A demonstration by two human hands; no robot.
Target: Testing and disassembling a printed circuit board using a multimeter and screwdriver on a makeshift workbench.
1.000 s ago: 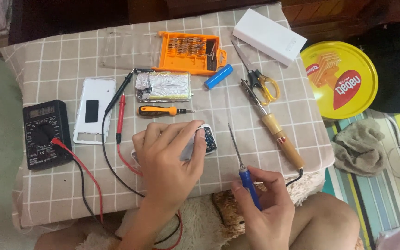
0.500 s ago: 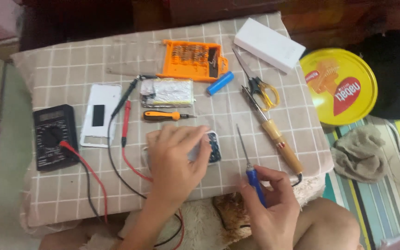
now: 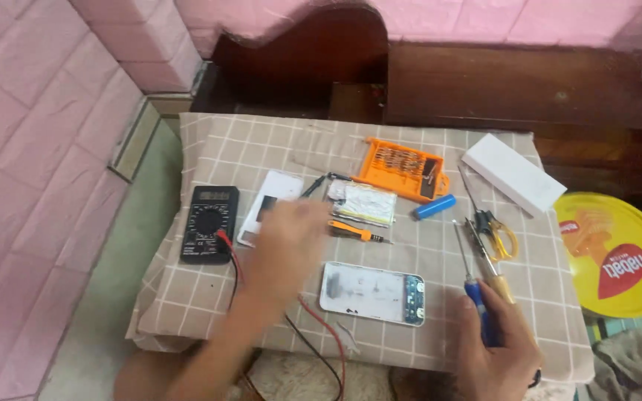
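Observation:
My left hand [image 3: 285,239] is blurred and hovers over the checked cloth, near the white back cover [image 3: 270,200] and the multimeter probe leads [image 3: 313,186]; whether it grips anything I cannot tell. My right hand [image 3: 495,345] at the bottom right holds a blue-handled screwdriver [image 3: 471,278] with its shaft pointing away from me. Between the hands lies an opened white device [image 3: 371,292] with a small circuit board at its right end, touched by neither hand.
A black multimeter [image 3: 209,223] with a red lead sits at left. An orange bit case [image 3: 401,168], silver cell pack [image 3: 361,203], small orange screwdriver [image 3: 358,232], blue cylindrical cell [image 3: 435,207], scissors [image 3: 493,230], white box [image 3: 513,173] and yellow round tin [image 3: 617,252] lie around.
The view has tilted up and pulled back. My left hand has lifted off the white device and moved left toward the back cover. My right hand still holds the screwdriver.

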